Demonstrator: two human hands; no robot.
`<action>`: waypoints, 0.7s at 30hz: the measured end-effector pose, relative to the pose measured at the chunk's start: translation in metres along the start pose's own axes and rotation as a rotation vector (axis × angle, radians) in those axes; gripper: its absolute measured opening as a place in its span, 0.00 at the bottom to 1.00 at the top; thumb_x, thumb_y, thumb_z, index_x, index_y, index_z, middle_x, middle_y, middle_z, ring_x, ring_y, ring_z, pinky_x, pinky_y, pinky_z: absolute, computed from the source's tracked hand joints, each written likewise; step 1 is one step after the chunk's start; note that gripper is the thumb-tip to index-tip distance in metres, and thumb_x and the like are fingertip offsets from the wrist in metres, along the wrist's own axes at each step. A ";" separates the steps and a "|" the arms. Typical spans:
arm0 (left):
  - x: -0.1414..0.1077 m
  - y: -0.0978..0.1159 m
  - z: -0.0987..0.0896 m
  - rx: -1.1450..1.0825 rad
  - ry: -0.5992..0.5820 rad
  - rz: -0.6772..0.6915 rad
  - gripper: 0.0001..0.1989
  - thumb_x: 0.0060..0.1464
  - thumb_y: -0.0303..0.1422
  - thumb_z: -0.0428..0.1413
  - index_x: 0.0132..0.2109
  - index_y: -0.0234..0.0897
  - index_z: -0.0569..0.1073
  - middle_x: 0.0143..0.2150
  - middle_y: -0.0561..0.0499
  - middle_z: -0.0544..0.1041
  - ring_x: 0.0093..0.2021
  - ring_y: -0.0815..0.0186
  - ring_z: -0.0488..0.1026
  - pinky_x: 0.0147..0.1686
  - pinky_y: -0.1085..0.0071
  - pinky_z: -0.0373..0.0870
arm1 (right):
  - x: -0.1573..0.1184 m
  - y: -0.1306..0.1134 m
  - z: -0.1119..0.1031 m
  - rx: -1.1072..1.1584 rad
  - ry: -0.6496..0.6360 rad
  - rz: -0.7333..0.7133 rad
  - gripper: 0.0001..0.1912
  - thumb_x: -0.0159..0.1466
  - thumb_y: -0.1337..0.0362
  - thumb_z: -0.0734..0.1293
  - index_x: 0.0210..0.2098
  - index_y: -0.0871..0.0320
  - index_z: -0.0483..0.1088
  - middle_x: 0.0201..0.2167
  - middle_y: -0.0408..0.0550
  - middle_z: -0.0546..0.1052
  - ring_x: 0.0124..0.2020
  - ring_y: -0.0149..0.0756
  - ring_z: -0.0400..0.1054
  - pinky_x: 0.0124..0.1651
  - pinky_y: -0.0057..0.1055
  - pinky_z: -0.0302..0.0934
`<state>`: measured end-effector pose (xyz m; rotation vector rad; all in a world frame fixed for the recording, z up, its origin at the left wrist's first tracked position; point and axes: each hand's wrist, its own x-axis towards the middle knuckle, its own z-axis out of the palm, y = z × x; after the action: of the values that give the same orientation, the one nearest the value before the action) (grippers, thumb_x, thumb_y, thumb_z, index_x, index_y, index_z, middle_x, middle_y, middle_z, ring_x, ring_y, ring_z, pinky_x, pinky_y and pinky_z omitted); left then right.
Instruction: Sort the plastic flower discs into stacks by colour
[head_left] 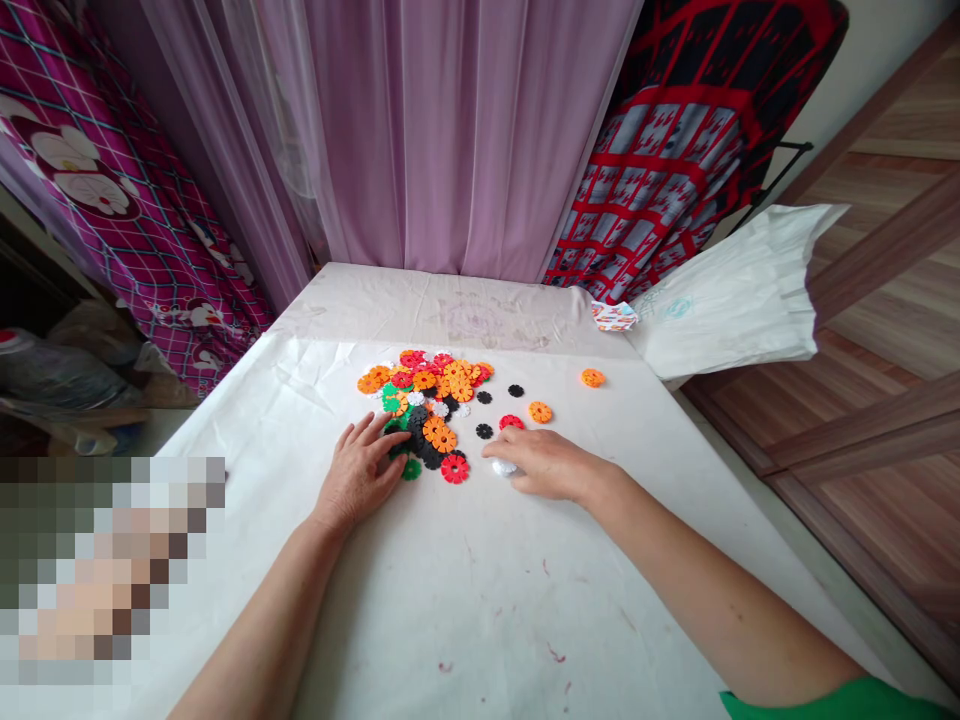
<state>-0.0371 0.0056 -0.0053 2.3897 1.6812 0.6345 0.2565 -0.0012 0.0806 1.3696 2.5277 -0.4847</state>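
Observation:
A loose heap of plastic flower-shaped discs (454, 468), in red, orange, black, green and white, lies on the white-covered table. My left hand (361, 472) rests at the heap's left front edge, its fingers spread over black and green discs without a visible hold. To the right of the heap, my right hand (547, 462) is low over the tabletop, thumb and fingers closed about a white flower-shaped disc (504, 467). Whether more white discs sit beneath it is hidden. Just beyond those fingers are a red disc (511, 422) and a black disc (484, 431).
Orange discs (540, 411) lie apart on the right, with another orange group (592, 377) farther back. A white bag (735, 295) and a small patterned piece (614, 316) are at the table's far right corner. Purple curtains (465, 140) hang behind. A blurred patch covers the lower left.

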 end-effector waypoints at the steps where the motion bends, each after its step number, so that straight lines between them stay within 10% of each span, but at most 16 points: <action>1: 0.000 0.000 0.000 -0.001 0.003 0.001 0.18 0.59 0.42 0.51 0.53 0.50 0.77 0.65 0.49 0.69 0.67 0.48 0.60 0.65 0.42 0.56 | 0.002 -0.001 -0.001 -0.021 -0.020 -0.018 0.26 0.57 0.74 0.64 0.54 0.51 0.71 0.48 0.49 0.73 0.46 0.38 0.68 0.43 0.30 0.57; 14: -0.001 0.001 0.000 -0.004 -0.008 -0.009 0.19 0.59 0.42 0.50 0.53 0.48 0.77 0.66 0.48 0.68 0.68 0.47 0.59 0.65 0.43 0.55 | 0.006 -0.006 -0.009 -0.092 -0.076 -0.019 0.20 0.59 0.71 0.66 0.50 0.53 0.73 0.47 0.50 0.75 0.43 0.38 0.69 0.40 0.29 0.56; 21: -0.001 0.001 0.000 -0.017 -0.003 -0.006 0.18 0.59 0.41 0.51 0.54 0.49 0.77 0.66 0.48 0.67 0.68 0.47 0.59 0.64 0.41 0.55 | 0.045 0.005 -0.035 -0.046 0.157 0.204 0.13 0.63 0.66 0.63 0.44 0.52 0.76 0.48 0.47 0.78 0.47 0.40 0.71 0.44 0.30 0.58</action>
<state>-0.0361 0.0043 -0.0056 2.3716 1.6751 0.6412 0.2346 0.0495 0.0964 1.6853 2.4623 -0.2878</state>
